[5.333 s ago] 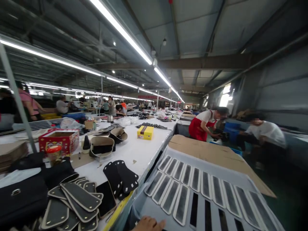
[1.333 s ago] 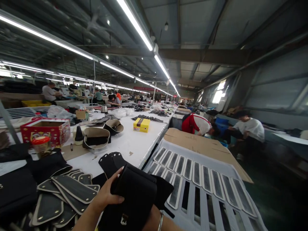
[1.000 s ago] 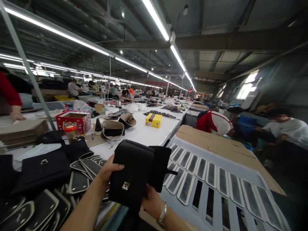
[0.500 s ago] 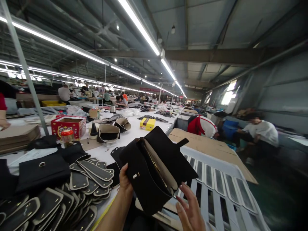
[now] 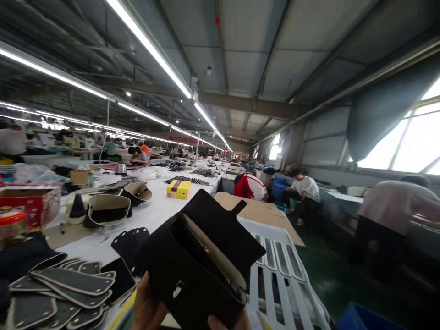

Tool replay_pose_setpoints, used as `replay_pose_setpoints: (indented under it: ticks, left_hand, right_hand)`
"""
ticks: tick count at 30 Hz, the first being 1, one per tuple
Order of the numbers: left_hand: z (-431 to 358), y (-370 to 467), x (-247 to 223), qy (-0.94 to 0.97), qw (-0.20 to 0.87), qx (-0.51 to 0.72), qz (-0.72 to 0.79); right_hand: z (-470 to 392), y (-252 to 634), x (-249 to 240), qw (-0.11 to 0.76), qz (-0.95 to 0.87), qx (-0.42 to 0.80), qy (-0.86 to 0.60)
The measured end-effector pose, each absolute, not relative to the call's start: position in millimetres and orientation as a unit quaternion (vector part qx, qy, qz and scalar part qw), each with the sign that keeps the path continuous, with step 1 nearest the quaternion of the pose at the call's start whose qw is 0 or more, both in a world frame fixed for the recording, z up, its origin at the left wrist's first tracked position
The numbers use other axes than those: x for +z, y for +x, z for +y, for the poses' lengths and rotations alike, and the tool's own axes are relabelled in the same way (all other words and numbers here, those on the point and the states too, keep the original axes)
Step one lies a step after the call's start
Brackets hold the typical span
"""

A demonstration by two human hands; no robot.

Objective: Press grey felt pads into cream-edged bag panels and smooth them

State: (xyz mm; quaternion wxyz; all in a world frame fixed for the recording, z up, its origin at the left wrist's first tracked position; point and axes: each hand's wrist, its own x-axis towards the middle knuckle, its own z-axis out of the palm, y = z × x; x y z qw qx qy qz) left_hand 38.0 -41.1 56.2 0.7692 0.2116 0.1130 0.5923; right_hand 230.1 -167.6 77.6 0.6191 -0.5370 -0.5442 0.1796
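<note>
A black handbag (image 5: 195, 275) is held up in front of me, tilted, its flap thrown back so that the beige lining and a gold zipper show. A small metal clasp sits on its front panel. My left hand (image 5: 147, 305) grips the bag's lower left side, fingers partly hidden behind it. At the bottom right edge my right hand (image 5: 228, 323) holds the bag too, thumb on the front. Left of the bag lies a pile of dark strap-like pieces (image 5: 65, 293) with pale edges and gold studs.
Two open bag bodies (image 5: 109, 208) and a yellow box (image 5: 178, 189) stand on the white table. At far left are a red box (image 5: 51, 201) and an orange-lidded jar (image 5: 13, 224). Framed strips (image 5: 285, 256) and cardboard (image 5: 254, 208) lie right. Several people work beyond; a blue bin (image 5: 364, 316) stands lower right.
My view has swung to the right. My right hand, open beside the bag before, now grips its lower edge. The bag has come lower and nearer.
</note>
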Motion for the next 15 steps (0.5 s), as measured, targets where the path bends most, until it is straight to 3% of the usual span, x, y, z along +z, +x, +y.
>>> replay_pose_setpoints:
  ticks: [6, 12, 15]
  left_hand:
    - [-37, -1, 75, 0.286, 0.736, 0.59, 0.17]
    - [-64, -39, 78, 0.513, 0.71, 0.424, 0.23]
    - [-88, -32, 73, 0.55, 0.668, 0.439, 0.241]
  right_hand:
    - [-181, 240, 92, 0.654, -0.484, 0.204, -0.544]
    - [-205, 253, 100, 0.626, -0.511, 0.247, -0.535]
    - [-216, 266, 96, 0.589, -0.526, 0.273, -0.549]
